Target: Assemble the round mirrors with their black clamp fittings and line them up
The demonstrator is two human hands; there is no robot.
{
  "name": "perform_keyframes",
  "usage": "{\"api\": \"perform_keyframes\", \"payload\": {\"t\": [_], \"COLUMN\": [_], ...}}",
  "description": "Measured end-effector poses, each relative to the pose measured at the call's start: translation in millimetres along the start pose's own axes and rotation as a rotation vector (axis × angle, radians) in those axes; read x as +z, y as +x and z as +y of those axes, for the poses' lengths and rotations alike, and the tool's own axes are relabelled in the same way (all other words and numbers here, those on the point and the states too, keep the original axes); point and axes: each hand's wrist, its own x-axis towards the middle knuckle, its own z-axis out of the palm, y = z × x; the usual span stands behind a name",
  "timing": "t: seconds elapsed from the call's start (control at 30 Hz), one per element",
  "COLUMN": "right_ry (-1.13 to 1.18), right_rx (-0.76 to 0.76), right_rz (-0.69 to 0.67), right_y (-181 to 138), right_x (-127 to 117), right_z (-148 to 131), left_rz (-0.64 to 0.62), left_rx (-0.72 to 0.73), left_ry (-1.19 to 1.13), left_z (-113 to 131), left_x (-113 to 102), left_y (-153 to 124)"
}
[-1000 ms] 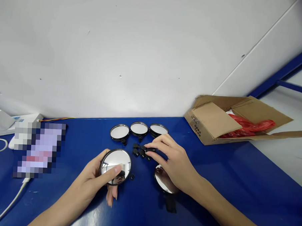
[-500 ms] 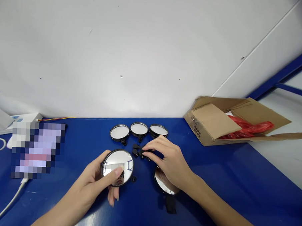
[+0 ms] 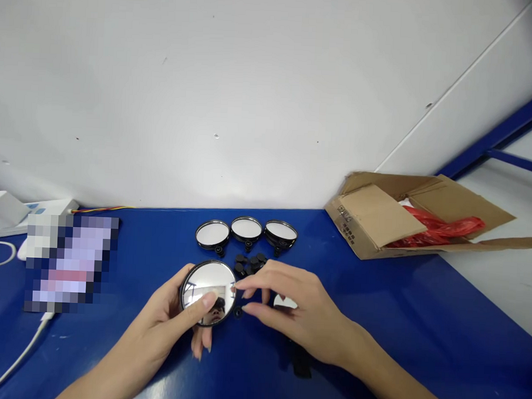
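The left hand (image 3: pixel 164 312) clamps a round convex mirror (image 3: pixel 208 293) at lower centre of the frame, thumb across its face, fingers behind. The right hand (image 3: pixel 305 314) sits just beside it, its grip apart over a small black knob (image 3: pixel 238 312) on the blue table (image 3: pixel 158 242). Loose black fittings (image 3: pixel 248 264) lie heaped just below three more mirrors (image 3: pixel 246 228); another mirror (image 3: pixel 284 302) lies under the right palm, mostly hidden. At upper right, a cardboard box (image 3: pixel 371 219) holds a red plastic bag (image 3: pixel 441 230).
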Motion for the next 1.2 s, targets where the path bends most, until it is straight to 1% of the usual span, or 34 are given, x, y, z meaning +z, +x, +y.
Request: {"api": "perform_keyframes", "payload": {"t": [0.07,0.13,0.3,0.4,0.53,0.63,0.8,0.87,0.97,1.1,1.2], "right_ry": [0.009,-0.038,-0.207,-0.253,-0.285,-0.360,-0.652,-0.771,-0.871,-0.904,-0.920], "right_rx": [-0.061,-0.152,-0.291,-0.345,-0.301,-0.292,-0.266,-0.214,-0.149,-0.101,-0.080], "right_rz": [-0.039,-0.022,0.063,0.166,0.307,0.398,0.592,0.638,0.619,0.517,0.459], "right_y": [-1.4,-2.1,-0.6,0.1,-2.0,-3.8,0.6,2.8,2.9,-0.2,-0.5], "right_x": [4.1,7.2,11.2,15.1,15.3,5.9,-18.6,-26.6,-34.2,-36.9,-35.9], "right_z": [-4.3,-6.4,-8.3,-12.2,-19.4,-18.6,0.9,12.1,28.9,45.5,50.7], "left_rz": [-0.016,-0.036,-0.069,-0.073,-0.028,-0.043,-0.053,-0.065,-0.082,-0.082,-0.093], "left_rx": [-0.002,-0.016,-0.047,-0.059,-0.102,-0.080,-0.041,-0.043,-0.048,-0.049,-0.044], "left_ry": [-0.009,-0.024,-0.043,-0.056,-0.130,-0.179,-0.182,-0.187,-0.194,-0.196,-0.195], "left_z": [-1.6,-2.2,0.3,0.3,-1.8,-3.9,-9.4,-9.5,-6.8,-3.7,-3.3], "left_x": [-0.9,-1.4,-0.9,-0.7,-0.8,-1.2,-3.4,-4.0,-3.6,-2.2,-1.6], "left_y": [0.4,0.7,1.4,0.8,-1.4,-1.1,3.8,5.4,6.2,5.5,4.7]}}
